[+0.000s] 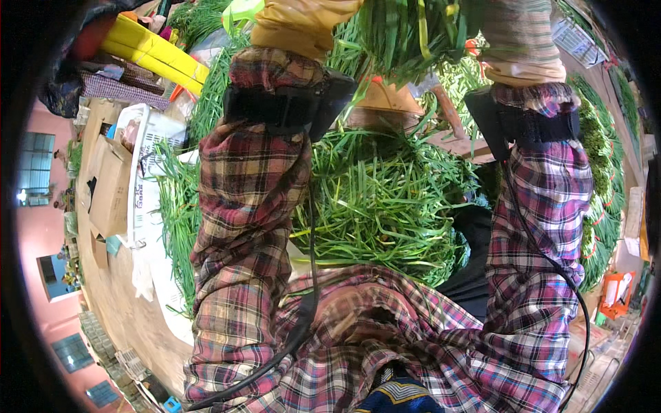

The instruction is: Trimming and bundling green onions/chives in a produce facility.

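Note:
My left hand [299,20], in a yellow glove, and my right hand [523,38], with pale striped covering, reach up out of the top edge, so their fingers are out of sight. Between them is a bunch of long green leaves [413,34] with a yellow band round it; whether I grip it cannot be seen. Black devices are strapped on both my wrists over plaid sleeves. Below, a thick pile of loose green leaves [385,199] lies close to my body. A wooden piece [379,100] and an orange-brown handle [451,117] show behind that pile.
At left are a white plastic crate [138,179], cardboard boxes [110,186] and long yellow packages [151,55]. Banded green bunches [595,172] line the right, near an orange object [613,296]. A grey-white crate [578,38] sits at the upper right.

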{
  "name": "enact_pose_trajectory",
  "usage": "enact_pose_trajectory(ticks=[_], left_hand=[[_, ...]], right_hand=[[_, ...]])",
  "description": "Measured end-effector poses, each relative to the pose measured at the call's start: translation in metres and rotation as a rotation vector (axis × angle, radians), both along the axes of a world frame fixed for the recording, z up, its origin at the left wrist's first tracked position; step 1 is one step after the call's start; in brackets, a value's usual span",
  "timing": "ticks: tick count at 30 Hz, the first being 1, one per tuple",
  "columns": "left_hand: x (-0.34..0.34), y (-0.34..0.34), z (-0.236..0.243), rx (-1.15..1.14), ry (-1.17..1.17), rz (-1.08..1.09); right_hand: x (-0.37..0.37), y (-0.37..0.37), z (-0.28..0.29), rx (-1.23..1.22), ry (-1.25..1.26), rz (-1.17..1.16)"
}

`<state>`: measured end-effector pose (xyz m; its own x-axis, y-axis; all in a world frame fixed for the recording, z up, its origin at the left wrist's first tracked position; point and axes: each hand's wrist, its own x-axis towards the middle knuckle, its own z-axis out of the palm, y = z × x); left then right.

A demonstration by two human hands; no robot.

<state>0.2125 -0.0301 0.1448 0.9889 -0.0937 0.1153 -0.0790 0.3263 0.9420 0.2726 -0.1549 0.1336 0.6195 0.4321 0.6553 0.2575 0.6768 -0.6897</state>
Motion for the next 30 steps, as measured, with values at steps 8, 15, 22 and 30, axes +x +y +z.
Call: enact_pose_trajectory(ticks=[8,15,22,30], left_hand=[[0.063,0.045,-0.110,0.796,-0.184,0.146],[0.072,0.030,-0.068,0.471,-0.047,0.151],[0.050,0.025,-0.058,0.603,-0.204,0.102],[-0.059,-0.012,0.006,0.665,-0.289,-0.024]], right_hand=[[0.070,0.027,-0.116,-0.309,-0.024,-0.374],[0.062,0.019,-0.059,-0.267,0.042,-0.205],[0.012,0.005,0.006,-0.408,0.105,-0.040],[-0.055,-0.030,0.024,-0.323,0.113,0.054]])
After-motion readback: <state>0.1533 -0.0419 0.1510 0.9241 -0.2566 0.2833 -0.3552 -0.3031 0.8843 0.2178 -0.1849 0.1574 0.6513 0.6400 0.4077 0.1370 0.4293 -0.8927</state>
